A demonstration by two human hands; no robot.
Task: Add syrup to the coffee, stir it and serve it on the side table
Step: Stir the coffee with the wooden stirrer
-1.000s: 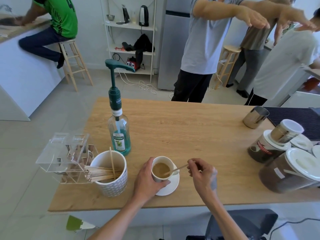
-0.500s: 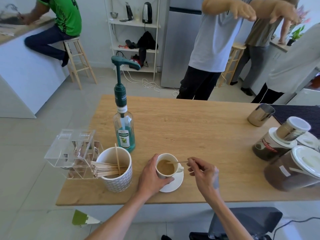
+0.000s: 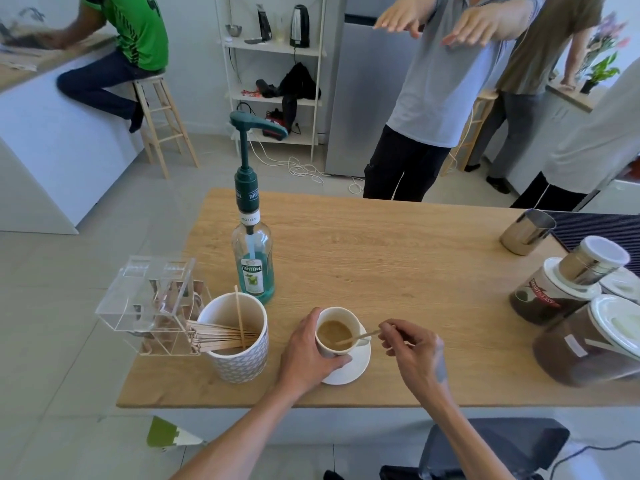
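From the head view, the person is sitting at the wooden worktop and, by my reading, working through the stirring step. The left hand is wrapping around the near side of the white coffee cup, fingers curled closed on its wall to steady it, while the cup is standing on its saucer close to the worktop's front edge. The right hand is pinching a thin wooden stirrer between thumb and fingertips, the other fingers loosely bent, and the stick's far end is dipping into the light-brown coffee. The syrup bottle with its green pump is standing upright behind the cup, untouched, beside a patterned mug holding spare stirrers; whether syrup is already in the cup I cannot tell, though stirring suggests it is. Serving is remaining: no side table is clearly showing here.
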